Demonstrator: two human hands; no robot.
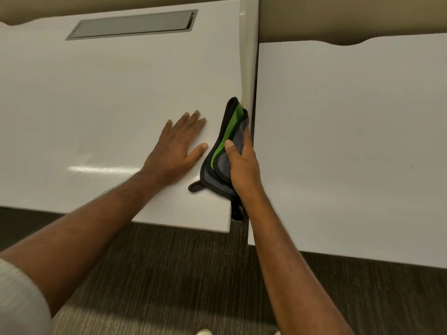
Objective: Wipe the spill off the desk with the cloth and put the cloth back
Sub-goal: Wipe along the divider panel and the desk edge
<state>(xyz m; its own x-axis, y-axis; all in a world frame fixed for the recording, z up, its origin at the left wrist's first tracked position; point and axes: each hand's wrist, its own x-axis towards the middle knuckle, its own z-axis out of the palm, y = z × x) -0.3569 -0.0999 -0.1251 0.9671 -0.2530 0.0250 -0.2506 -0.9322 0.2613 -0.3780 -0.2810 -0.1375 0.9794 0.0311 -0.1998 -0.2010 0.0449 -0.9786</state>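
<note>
Right hand (243,165) grips cloth (223,151) at desk (96,93) edge; left hand (177,143) flat.

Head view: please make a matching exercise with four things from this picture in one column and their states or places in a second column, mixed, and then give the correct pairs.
Things:
1. left hand
2. right hand
3. cloth
4. grey hatch

States or places:
A. folded, at the desk's right edge, one end hanging over the front corner
B. set into the far part of the desk
C. flat on the desk, fingers spread, holding nothing
D. gripping the cloth

Pairs: 1-C, 2-D, 3-A, 4-B
</note>
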